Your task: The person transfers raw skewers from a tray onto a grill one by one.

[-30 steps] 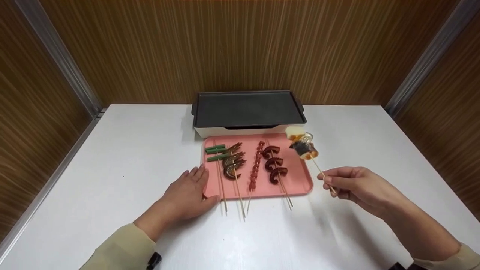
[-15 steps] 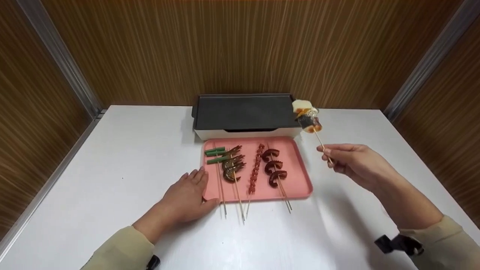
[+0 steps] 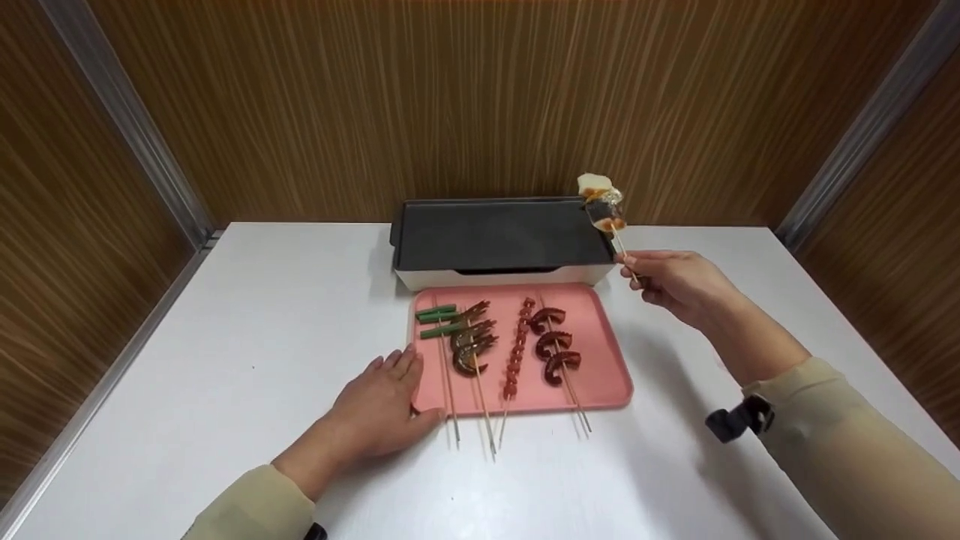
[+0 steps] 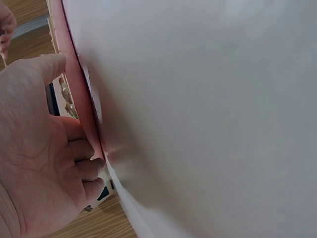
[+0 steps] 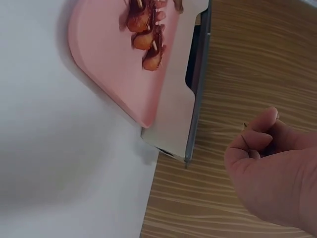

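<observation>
My right hand (image 3: 682, 281) pinches the stick of a skewer (image 3: 600, 202) with pale, orange-brown and dark pieces near its top. It is held raised at the right end of a black griddle (image 3: 495, 234). My left hand (image 3: 379, 401) rests against the front left corner of a pink tray (image 3: 607, 382), fingers along its left side and thumb at the front edge; in the left wrist view the fingers (image 4: 81, 153) touch its rim. On the tray lie a green vegetable skewer (image 3: 437, 313), a shrimp skewer (image 3: 472, 349), a thin red meat skewer (image 3: 519, 349) and an octopus tentacle skewer (image 3: 559, 349).
The griddle sits on a white base (image 3: 427, 280) directly behind the tray, on a white table (image 3: 262, 315). Wood-grain panels (image 3: 495, 97) with metal corner posts stand at the back and both sides. Stick ends stick out past the tray's front edge.
My right hand has lifted the skewer up and away from the tray, then moved it left and back toward the griddle's right end. My left hand has stayed at the tray corner.
</observation>
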### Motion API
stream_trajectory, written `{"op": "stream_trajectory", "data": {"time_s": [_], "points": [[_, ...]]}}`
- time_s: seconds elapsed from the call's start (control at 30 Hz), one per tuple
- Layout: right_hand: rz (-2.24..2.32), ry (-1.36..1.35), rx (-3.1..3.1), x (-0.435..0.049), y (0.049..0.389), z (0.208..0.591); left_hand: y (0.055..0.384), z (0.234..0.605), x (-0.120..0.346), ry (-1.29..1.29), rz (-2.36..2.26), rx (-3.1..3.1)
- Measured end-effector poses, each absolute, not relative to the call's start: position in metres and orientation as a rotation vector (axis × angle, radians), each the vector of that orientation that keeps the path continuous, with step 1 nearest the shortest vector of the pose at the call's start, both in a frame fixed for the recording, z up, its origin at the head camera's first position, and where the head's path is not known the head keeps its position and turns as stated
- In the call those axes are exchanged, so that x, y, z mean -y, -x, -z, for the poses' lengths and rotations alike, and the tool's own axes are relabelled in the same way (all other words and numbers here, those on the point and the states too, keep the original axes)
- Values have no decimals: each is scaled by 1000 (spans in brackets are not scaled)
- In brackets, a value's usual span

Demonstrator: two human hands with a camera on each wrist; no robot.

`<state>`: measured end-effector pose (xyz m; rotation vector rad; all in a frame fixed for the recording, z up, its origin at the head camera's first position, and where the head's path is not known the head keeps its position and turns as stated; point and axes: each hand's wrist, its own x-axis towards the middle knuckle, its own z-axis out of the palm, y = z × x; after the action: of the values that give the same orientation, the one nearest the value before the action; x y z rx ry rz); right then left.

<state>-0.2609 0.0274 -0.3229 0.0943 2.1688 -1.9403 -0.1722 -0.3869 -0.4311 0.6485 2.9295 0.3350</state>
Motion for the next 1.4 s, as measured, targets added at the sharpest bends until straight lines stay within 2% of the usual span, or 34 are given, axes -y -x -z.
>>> {"op": "stream_trajectory", "data": {"time_s": [0.47, 0.97, 1.4], "points": [[1959, -142, -2122, -14, 302, 346, 170, 429, 387, -627, -358, -2914], [1927, -212, -2087, -9, 316, 357, 173, 429, 386, -633, -353, -2912], [1931, -238, -2086, -15, 313, 364, 172, 427, 385, -667, -356, -2918]]}}
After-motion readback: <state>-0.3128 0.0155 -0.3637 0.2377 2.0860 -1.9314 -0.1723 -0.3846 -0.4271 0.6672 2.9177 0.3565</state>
